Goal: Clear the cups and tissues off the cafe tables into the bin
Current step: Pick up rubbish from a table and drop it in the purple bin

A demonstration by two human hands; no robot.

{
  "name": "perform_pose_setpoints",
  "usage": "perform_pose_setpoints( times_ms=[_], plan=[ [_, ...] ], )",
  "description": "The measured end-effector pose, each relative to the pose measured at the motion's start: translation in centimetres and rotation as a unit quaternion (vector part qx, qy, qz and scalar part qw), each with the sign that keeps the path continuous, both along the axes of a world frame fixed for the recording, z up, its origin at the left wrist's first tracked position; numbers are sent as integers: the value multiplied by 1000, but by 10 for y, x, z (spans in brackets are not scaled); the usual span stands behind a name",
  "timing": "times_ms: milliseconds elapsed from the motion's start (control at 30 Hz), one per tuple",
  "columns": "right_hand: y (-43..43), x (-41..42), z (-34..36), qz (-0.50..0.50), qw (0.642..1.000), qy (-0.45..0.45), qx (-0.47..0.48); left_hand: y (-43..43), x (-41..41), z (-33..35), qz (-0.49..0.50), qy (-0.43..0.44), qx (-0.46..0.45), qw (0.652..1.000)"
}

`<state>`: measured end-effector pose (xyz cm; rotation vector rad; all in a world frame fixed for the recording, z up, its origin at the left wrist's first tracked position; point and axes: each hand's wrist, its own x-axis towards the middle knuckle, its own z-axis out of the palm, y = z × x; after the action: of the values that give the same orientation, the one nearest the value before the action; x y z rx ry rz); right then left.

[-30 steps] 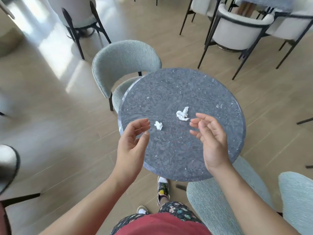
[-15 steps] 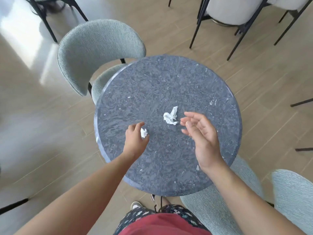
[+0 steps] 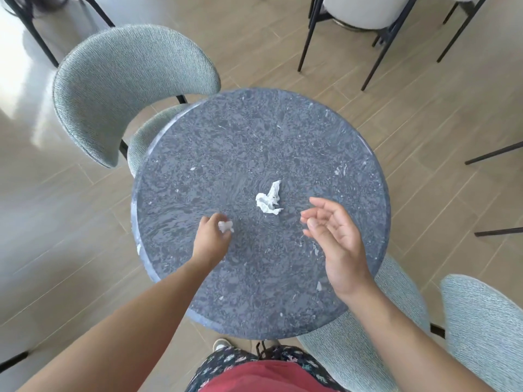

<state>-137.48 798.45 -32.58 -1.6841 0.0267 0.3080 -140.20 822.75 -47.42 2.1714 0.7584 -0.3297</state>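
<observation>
A round grey stone bench carries a crumpled tissue just right of its centre. The left hand pinches a small tissue wad over the bench's middle, nearer the person's rim. The right hand hovers above the bench's right part, fingers loosely curled, holding nothing. One teal chair tucks under the bench's far-left rim and another teal chair sits at its near-right rim. Plank floor lies left of the bench.
</observation>
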Motion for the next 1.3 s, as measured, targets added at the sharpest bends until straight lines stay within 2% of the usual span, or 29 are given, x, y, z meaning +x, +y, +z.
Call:
perform_pose_setpoints(
  times_ms=[67,200,333,467,567,700,800,900,1000,1100,1233,1300],
  plan=[
    [0,0,0,-7,1000,0,2,-5,2,21,103,-34,-166,980],
    [2,-4,6,-8,1000,-6,7,-10,0,71,252,-86,-445,855],
    [1,-11,15,-4,1000,-17,19,-4,-12,115,280,-103,-585,754],
    [0,-14,21,3,999,-24,32,-4,-20,138,295,-113,-639,701],
    [7,-6,14,40,999,-17,4,-4,-22,153,296,-121,-648,692],
    [30,33,-37,117,978,-36,-170,-2,-20,163,305,-137,-628,703],
    [50,68,-84,200,930,-57,-302,-1,-18,167,322,-147,-611,707],
    [60,93,-126,279,860,-96,-417,-2,-19,170,332,-145,-597,715],
    [65,108,-157,325,807,-112,-481,-3,-24,172,346,-145,-592,714],
    [71,115,-175,326,779,-123,-521,-4,-29,173,352,-146,-583,718],
    [73,111,-187,280,775,-182,-537,-5,-34,176,359,-151,-572,722],
    [73,109,-186,268,808,-174,-495,-4,-36,177,361,-154,-575,718]
  ],
)
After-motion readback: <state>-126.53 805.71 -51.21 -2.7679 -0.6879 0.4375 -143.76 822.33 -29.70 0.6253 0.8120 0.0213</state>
